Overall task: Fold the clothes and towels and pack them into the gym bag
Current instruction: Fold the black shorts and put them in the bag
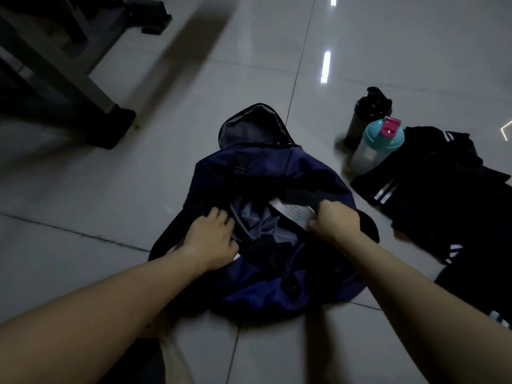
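Far left: dark grey metal frame w/ black feet (83,87) on the pale glossy tiled floor (166,162), well apart from the work.

Left hand (213,239) grasps the left lip of the navy-blue soft fabric gym bag (277,167), fingers curled over the edge. The bag is slumped on the floor right in front of the person, mouth open, grey lining (257,223) showing. Can't tell if anything's packed inside.

Right hand (332,223) is clenched on the right lip, pinching fabric along w/ a white printed label (293,214).

Bag looks light & limp, no stiffness. Prob. sags shut if let go, so hold both lips & spread.

Right of the bag: a black shaker bottle (368,115) & a cloudy bottle w/ teal lid & pink cap (379,145), both upright, just beside each other. Behind them, black clothes w/ white stripes (432,176) lie in an unfolded heap. They look soft, floppy, maybe slick synthetic; take by hems/corners to fold.

Bottles stand btwn bag & clothes, so they're easy to knock on a reach across.
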Demonstrator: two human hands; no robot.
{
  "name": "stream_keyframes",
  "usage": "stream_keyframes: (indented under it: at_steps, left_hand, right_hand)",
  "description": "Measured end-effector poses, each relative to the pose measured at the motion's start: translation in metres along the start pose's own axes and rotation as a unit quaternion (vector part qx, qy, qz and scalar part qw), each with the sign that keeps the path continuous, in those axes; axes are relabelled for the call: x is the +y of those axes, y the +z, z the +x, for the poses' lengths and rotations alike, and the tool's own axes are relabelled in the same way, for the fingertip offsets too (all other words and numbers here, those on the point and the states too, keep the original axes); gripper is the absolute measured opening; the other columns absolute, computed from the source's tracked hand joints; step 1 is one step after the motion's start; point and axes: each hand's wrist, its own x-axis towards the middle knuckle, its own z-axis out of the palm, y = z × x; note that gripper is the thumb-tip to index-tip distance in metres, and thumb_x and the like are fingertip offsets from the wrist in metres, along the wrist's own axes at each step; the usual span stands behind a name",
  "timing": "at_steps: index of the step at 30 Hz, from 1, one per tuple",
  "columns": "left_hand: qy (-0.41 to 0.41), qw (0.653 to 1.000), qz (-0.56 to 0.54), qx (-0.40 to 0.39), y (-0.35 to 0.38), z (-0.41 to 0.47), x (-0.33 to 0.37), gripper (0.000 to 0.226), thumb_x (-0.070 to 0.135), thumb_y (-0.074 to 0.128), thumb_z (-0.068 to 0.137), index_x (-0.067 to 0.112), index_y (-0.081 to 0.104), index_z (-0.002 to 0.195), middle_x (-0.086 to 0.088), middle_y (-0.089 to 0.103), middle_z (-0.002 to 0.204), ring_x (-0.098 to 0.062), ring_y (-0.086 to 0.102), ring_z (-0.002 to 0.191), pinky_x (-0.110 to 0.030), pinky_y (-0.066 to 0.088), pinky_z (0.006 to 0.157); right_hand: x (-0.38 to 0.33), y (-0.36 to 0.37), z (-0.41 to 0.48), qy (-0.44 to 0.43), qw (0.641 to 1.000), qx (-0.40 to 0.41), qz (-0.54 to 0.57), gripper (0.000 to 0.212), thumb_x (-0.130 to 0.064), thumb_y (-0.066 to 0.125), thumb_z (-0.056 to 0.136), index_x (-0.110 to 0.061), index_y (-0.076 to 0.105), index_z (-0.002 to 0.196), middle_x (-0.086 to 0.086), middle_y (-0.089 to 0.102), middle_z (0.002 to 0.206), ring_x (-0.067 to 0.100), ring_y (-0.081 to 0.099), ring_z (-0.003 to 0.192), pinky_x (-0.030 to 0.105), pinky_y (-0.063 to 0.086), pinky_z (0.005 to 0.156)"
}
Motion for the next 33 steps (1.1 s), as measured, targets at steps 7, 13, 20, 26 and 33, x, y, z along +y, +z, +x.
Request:
stream_keyframes:
  at_steps: [7,13,20,26,33]
  left_hand:
    - [0.109,0.951,-0.027,0.289,-0.020,-0.006,-0.013,0.035,0.011,0.080,0.056,0.013,0.063,0.087,-0.009,0.056,0.086,-0.029,0.057,0.074,-0.030,0.028,0.044]
    - [-0.237,0.929,-0.223,0.174,-0.044,0.009,-0.047,0.063,0.043,0.074,0.086,0.008,0.046,0.130,-0.014,0.058,0.114,-0.037,0.064,0.093,-0.042,0.049,0.069]
    - [-0.252,0.867,-0.417,0.105,-0.022,0.041,-0.078,0.044,0.051,0.060,0.094,0.014,0.056,0.071,-0.015,0.069,0.087,-0.035,0.066,0.080,-0.034,0.042,0.061]
    - [-0.274,0.851,-0.441,0.078,-0.031,0.056,-0.085,0.051,0.056,0.055,0.097,0.014,0.050,0.068,-0.013,0.062,0.085,-0.035,0.062,0.085,-0.034,0.040,0.066]
    - [-0.261,0.843,-0.466,0.065,-0.027,0.058,-0.089,0.050,0.053,0.059,0.096,0.011,0.055,0.070,-0.007,0.060,0.074,-0.031,0.061,0.077,-0.033,0.037,0.060]
  right_hand:
    - [-0.074,0.012,-0.020,-0.321,0.946,0.049,-0.010,0.013,-0.019,0.060,0.082,-0.013,0.065,0.093,0.011,0.066,0.097,0.035,0.064,0.092,0.038,0.043,0.068]
    - [-0.121,0.033,-0.011,-0.255,0.943,-0.210,-0.038,0.029,-0.012,0.048,0.094,-0.003,0.062,0.117,0.022,0.063,0.121,0.039,0.061,0.110,0.041,0.047,0.086]
    - [-0.144,0.044,0.022,-0.248,0.950,-0.191,-0.010,0.061,-0.022,0.044,0.097,-0.003,0.027,0.152,0.016,0.025,0.160,0.033,0.028,0.147,0.047,0.026,0.119]
    - [-0.132,0.040,-0.001,-0.249,0.962,-0.100,0.040,0.049,-0.020,0.044,0.097,-0.014,0.048,0.145,0.014,0.045,0.147,0.033,0.043,0.136,0.042,0.042,0.104]
    - [-0.151,0.026,0.015,-0.211,0.951,-0.206,0.096,0.045,-0.007,0.046,0.093,-0.005,0.050,0.139,0.023,0.057,0.135,0.039,0.055,0.124,0.039,0.045,0.101]
